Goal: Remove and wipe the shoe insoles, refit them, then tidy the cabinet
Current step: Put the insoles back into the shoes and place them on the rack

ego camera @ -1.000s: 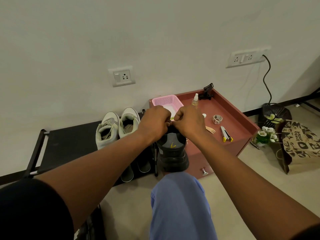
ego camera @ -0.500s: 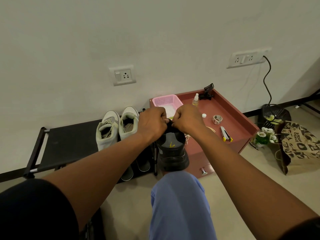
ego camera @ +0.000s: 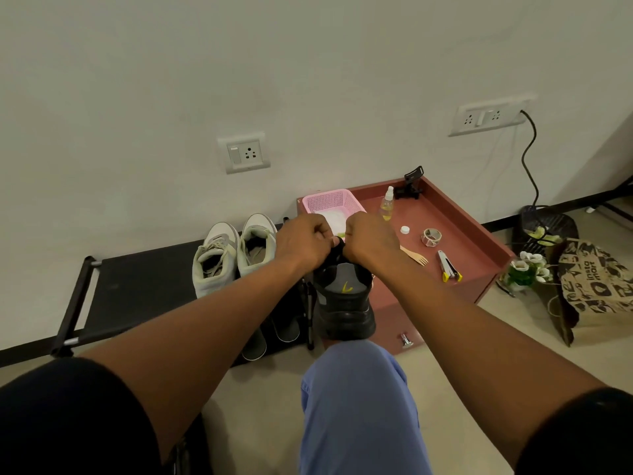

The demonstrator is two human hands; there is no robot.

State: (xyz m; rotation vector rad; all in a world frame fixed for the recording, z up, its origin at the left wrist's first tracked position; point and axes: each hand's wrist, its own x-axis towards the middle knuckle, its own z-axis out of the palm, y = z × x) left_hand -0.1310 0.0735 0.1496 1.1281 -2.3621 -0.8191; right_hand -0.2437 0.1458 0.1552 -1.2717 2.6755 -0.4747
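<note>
Both hands are meeting over a chunky black trainer (ego camera: 344, 303) that is standing heel-down on the person's knee, which is clad in soft blue cloth (ego camera: 359, 406). The left hand (ego camera: 303, 240) and the right hand (ego camera: 368, 236) are curling their fingers and pinching the dark material at the shoe's opening between them; whether that is the tongue, a lace or the insole edge I cannot tell. The shoe is showing a matte grey heel panel with a small yellow mark and a thick ridged rubber sole.

Just behind the hands, a pink plastic mesh basket (ego camera: 330, 200) is sitting on the reddish-brown cabinet (ego camera: 462, 228), along with a small clear spray bottle (ego camera: 387, 209), a roll of tape (ego camera: 431, 236) and a wooden fork (ego camera: 416, 257). A pair of pale grey lace-up sneakers (ego camera: 233, 253) is resting on the black fabric shoe rack (ego camera: 137, 286). To the right, a brown paper bag (ego camera: 597, 286) is reading "instamart".
</note>
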